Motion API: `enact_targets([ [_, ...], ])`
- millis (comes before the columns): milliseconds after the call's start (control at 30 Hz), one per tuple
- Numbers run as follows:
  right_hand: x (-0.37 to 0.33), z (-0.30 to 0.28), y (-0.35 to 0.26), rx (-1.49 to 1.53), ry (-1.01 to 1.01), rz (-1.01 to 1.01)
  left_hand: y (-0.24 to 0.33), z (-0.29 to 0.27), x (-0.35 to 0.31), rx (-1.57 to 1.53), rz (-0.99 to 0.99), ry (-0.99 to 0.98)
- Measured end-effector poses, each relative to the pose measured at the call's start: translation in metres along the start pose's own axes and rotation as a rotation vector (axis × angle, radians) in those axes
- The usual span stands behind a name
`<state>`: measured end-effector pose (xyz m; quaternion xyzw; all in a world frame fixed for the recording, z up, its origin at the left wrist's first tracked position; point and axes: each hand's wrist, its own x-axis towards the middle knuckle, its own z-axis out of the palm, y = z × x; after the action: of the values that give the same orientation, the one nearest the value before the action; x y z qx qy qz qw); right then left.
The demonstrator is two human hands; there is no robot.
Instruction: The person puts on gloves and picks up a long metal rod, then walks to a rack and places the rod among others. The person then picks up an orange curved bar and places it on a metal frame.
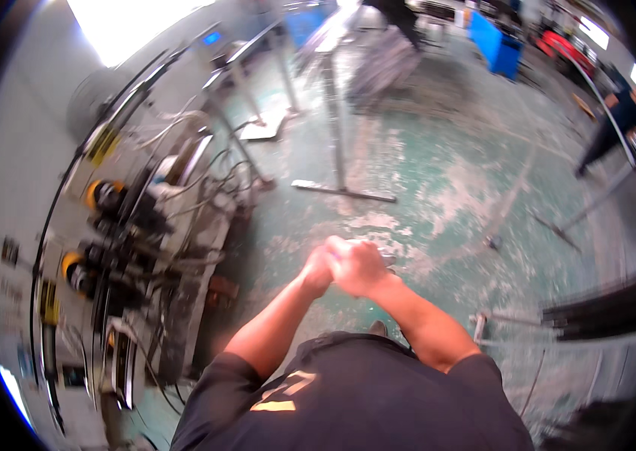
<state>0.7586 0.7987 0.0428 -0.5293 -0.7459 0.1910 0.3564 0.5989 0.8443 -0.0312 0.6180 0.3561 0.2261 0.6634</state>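
Over worn green floor [438, 173], hands [348, 264] clasped.

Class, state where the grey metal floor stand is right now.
In the head view, the grey metal floor stand rises at upper centre on the green floor, beyond the clasped hands.

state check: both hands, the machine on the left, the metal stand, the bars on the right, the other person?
left hand: raised in front of the body, pressed against the right hand
right hand: closed, clasped with the left; whether it holds anything cannot be told
machine: upright, hoses and cables attached
metal stand: upright on the floor
dark bars: lying flat
other person: standing, bent forward
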Motion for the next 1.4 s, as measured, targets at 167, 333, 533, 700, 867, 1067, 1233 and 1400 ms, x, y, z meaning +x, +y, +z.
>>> enact_targets([
  [167, -0.003, 0.023, -0.010, 0.057, 0.004, -0.080, -0.002, 0.015, -0.020, -0.508, -0.112, 0.419],
  [333, -0.009, 0.064, -0.026, 0.148, 0.022, -0.185, -0.014, 0.006, -0.057, -1.076, -0.162, 0.431],
  [533, 0.002, 0.091, -0.076, 0.211, 0.062, -0.337, 0.058, -0.032, -0.121, -1.237, 0.369, 0.263],
  [700, 0.011, 0.109, -0.119, 0.421, -0.176, -0.203, 0.048, -0.063, -0.150, -1.040, 0.519, 0.451],
  [867, 0.051, 0.121, -0.139, 0.357, -0.346, -0.230, 0.046, -0.066, -0.165, -0.935, 0.340, 0.447],
  [1067, 0.060, 0.136, -0.170, 0.126, -0.285, -0.816, -0.021, -0.107, -0.163, -0.854, 0.267, 0.331],
  [1233, 0.030, 0.156, -0.151, 0.062, -0.300, -0.861, -0.070, -0.116, -0.145, -0.941, 0.174, 0.350],
  [1400, 0.014, 0.156, -0.116, 0.115, -0.246, -0.665, 0.002, -0.103, -0.162, -1.097, 0.113, 0.278],
])
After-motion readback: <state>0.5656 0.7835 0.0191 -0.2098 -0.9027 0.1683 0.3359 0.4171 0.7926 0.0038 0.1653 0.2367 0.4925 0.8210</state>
